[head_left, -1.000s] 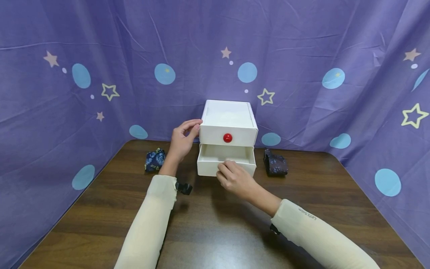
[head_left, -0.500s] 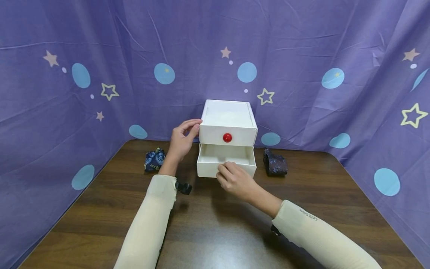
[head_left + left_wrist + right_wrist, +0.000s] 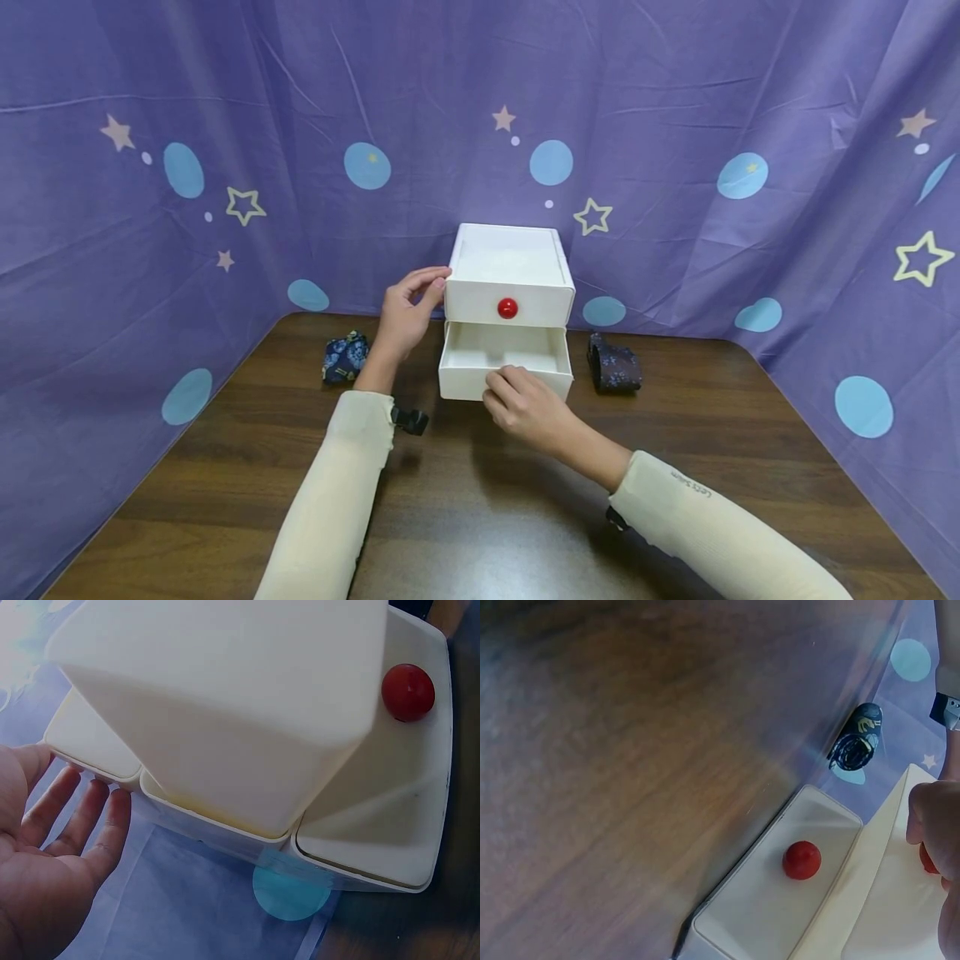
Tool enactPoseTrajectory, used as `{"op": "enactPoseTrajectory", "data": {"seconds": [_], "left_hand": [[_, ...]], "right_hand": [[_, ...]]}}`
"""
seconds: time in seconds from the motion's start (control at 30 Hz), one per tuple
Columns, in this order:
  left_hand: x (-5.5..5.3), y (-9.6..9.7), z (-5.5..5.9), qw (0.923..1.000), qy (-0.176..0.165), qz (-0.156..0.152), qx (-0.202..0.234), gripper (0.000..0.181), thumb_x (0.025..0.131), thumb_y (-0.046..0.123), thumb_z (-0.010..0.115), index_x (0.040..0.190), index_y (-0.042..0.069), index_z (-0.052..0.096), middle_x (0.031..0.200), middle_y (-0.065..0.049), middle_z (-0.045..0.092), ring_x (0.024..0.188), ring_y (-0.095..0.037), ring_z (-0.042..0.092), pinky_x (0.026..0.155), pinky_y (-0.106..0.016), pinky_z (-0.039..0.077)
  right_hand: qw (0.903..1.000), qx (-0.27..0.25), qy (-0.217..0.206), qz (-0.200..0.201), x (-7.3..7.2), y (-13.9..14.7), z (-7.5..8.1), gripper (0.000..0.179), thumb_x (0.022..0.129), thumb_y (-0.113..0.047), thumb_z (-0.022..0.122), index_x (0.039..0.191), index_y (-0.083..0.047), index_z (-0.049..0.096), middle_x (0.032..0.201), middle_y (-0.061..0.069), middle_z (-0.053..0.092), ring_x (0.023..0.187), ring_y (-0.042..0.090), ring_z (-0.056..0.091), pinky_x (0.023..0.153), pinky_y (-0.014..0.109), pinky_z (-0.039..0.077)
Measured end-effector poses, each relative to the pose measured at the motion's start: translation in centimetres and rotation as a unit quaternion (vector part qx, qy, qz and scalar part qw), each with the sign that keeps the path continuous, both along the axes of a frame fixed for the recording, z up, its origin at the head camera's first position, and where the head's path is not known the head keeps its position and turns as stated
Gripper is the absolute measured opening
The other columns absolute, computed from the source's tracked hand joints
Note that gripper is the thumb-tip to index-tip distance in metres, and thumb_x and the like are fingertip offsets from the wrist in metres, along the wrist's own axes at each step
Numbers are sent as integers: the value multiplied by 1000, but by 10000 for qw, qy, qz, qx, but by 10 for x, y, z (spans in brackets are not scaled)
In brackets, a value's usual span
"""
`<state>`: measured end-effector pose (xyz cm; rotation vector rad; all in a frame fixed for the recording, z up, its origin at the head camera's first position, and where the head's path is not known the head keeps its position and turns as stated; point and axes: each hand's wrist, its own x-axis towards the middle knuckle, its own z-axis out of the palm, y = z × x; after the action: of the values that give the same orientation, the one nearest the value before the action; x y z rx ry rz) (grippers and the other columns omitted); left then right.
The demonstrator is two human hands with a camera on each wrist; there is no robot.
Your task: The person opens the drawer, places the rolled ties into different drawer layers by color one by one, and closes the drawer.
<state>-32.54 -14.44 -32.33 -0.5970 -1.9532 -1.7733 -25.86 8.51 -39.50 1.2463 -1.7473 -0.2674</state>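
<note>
A white drawer cabinet (image 3: 512, 254) stands in front of me, and its middle drawer (image 3: 461, 382) is pulled out, with no contents visible inside. My right hand (image 3: 528, 408) pinches the red knob (image 3: 928, 859) of that drawer. The fingers cover the knob in the head view. My left hand (image 3: 407, 312) touches the upper left side of the cabinet with extended fingers; the left wrist view shows its fingertips (image 3: 120, 799) against the top tier. Red knobs also mark the top drawer (image 3: 472, 300) and the bottom drawer (image 3: 757, 915).
A rolled blue patterned necktie (image 3: 346, 357) lies left of the cabinet, behind my left forearm. To the right lies a rolled dark necktie (image 3: 615, 364). The wooden table (image 3: 435, 517) ends at a purple curtain (image 3: 450, 100) behind and at both sides.
The middle drawer has slid slightly farther out toward me, with my right hand moving along on its knob. My left hand has stayed at the cabinet's side.
</note>
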Motion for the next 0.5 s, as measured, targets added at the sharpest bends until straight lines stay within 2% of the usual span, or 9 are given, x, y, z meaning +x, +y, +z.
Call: {"op": "enactPoseTrajectory", "data": {"seconds": [0.3, 0.5], "left_hand": [[0, 0, -1, 10000, 19, 21, -49, 30, 105, 10, 59, 128, -6, 67, 137, -19, 61, 118, -23, 61, 93, -27, 56], [-16, -3, -11, 10000, 41, 34, -44, 29, 105, 11, 59, 128, -5, 68, 137, -18, 61, 117, -23, 61, 92, -26, 56]], "right_hand": [[10000, 49, 8, 16, 5, 0, 0, 25, 95, -3, 46, 89, -2, 69, 98, 13, 64, 88, 26, 58, 75, 33, 54], [10000, 47, 13, 36, 7, 0, 0, 23, 96, -4, 47, 90, -2, 70, 98, 13, 63, 88, 26, 58, 75, 33, 54]]}}
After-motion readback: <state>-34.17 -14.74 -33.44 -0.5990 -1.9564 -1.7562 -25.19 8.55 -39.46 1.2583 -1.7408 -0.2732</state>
